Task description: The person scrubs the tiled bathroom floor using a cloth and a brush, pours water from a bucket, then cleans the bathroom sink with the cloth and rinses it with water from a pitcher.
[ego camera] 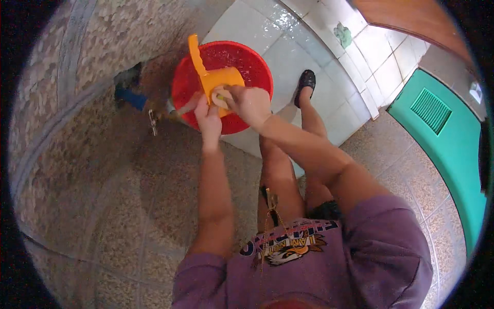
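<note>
A yellow-orange plastic dipper (224, 78) with a long ridged handle is over a red plastic basin (262, 73) that has water in it. My left hand (208, 116) grips the dipper near where the handle meets the cup, on its near side. Against the dipper's base, my right hand (249, 102) holds a pale sponge-like pad (219, 97) with a yellow-green patch. The fingers hide part of the pad, and the inside of the dipper is turned from view.
A metal tap (153, 121) and a blue fitting (133, 99) are by the stone-textured wall left of the basin. Wet pale tiles (285, 50) lie under and beyond the basin. A green door panel (432, 104) with a vent stands at right.
</note>
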Motion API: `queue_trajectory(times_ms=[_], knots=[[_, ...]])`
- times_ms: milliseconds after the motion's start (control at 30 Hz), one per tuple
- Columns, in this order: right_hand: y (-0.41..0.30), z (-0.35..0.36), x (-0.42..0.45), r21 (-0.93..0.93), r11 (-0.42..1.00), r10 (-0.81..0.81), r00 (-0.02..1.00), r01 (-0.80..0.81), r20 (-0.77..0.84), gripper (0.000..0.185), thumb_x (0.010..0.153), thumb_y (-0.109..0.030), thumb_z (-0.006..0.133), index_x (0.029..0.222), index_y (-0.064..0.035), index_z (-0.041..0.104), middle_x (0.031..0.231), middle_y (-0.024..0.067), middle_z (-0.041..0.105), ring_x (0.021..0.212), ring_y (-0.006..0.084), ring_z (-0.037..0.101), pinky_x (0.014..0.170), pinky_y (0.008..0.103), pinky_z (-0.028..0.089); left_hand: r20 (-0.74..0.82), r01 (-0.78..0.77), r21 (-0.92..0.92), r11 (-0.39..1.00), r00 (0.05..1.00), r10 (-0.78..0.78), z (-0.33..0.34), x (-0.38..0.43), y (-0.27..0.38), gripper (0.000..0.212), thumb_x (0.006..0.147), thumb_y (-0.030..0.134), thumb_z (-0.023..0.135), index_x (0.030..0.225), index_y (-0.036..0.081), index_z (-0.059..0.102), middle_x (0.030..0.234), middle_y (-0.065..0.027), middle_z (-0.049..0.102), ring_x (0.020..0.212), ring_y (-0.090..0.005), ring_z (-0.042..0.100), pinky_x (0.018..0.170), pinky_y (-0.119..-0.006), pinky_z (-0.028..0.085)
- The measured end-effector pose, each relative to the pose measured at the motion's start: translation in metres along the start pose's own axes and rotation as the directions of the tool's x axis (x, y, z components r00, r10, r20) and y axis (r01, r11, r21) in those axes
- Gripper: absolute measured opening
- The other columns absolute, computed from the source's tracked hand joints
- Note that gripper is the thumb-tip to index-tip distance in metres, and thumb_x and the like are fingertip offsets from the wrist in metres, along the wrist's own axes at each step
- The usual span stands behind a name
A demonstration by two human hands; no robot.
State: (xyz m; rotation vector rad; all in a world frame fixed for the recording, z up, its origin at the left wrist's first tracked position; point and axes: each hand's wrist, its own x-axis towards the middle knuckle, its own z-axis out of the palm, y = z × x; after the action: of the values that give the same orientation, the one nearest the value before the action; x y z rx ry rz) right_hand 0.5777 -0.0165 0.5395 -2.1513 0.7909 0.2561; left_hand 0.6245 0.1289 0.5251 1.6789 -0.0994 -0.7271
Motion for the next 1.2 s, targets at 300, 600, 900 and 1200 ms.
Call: queue_trajectory(times_ms=[300,600,900,1200], knots=[[0.006,-0.004,0.010,-0.177,0.984,-0.002,0.995,0.020,0.101,0.031,0.078,-0.040,0.061,0.074,-0.0093,0.066,0.065,0.0147,0.062,0.061,0.0319,0.062,0.056,0.0441,0.049,0.023,0.005,-0.024,1.000,1.000,-0.004,-0.013,-0.008,-0.001,0.024,0.091,0.004,0.051,0.113,-0.004,0.055,0.104,-0.0044,0.061,0.093,-0.0111,0.056,0.084,-0.025,0.044],[-0.011,0.004,0.007,-0.021,0.994,-0.101,0.990,0.104,0.096,0.032,0.076,-0.040,0.059,0.075,-0.0101,0.070,0.071,0.0171,0.065,0.066,0.0330,0.065,0.058,0.0455,0.051,0.057,0.140,-0.121,0.983,0.989,-0.134,-0.025,-0.004,-0.005,0.022,0.087,0.002,0.051,0.107,-0.004,0.060,0.105,-0.0054,0.061,0.096,-0.0138,0.056,0.086,-0.027,0.043],[0.035,-0.001,0.048,-0.039,0.965,-0.260,0.962,0.258,-0.080,0.024,0.072,-0.039,0.068,0.087,-0.0206,0.072,0.072,0.0068,0.066,0.062,0.0266,0.062,0.057,0.0378,0.049,-0.241,0.154,-0.176,0.972,0.951,-0.194,-0.047,-0.003,-0.027,0.020,0.088,0.011,0.051,0.096,-0.003,0.063,0.096,-0.0060,0.062,0.088,-0.0136,0.057,0.076,-0.029,0.045],[0.020,0.022,0.037,0.193,0.969,-0.170,0.983,0.155,0.063,0.023,0.065,-0.032,0.075,0.081,-0.0161,0.071,0.070,0.0079,0.065,0.061,0.0246,0.062,0.057,0.0328,0.049,-0.189,0.276,-0.506,0.817,0.889,-0.418,-0.076,-0.001,-0.065,0.025,0.089,0.016,0.054,0.105,-0.003,0.060,0.107,-0.0074,0.061,0.091,-0.0170,0.060,0.077,-0.031,0.049]])
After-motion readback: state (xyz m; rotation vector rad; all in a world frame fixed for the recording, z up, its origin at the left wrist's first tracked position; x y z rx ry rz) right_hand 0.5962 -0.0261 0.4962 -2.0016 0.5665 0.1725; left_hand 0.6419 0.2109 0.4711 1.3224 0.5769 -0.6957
